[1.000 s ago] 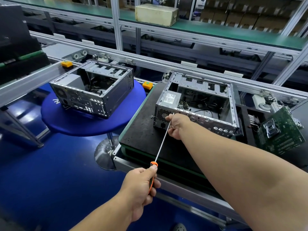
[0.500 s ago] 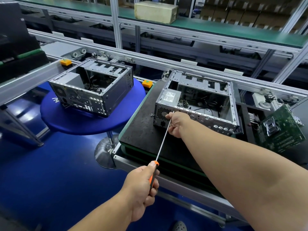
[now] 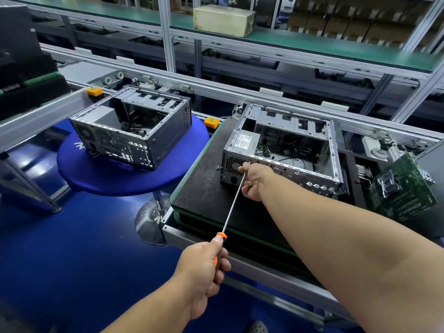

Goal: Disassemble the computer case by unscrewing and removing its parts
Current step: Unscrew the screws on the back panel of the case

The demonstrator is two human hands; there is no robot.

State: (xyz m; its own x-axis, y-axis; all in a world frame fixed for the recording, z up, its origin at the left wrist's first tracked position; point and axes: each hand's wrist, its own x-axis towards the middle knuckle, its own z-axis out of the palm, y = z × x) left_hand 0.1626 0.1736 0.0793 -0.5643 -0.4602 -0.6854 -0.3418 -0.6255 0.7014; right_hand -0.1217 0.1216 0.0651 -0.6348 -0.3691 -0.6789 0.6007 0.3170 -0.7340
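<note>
At case (image 3: 283,164) rear: screwdriver (image 3: 234,198) shaft slants up-right toward it.

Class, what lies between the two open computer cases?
Head view: an orange button box, between the case on the blue round table and the case on the black mat.

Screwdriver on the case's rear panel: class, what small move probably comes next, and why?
Probably turn the handle with the left hand. The screwdriver tip sits at the rear top edge of the computer case, the right hand steadying its shaft, so a screw seems engaged.
</note>
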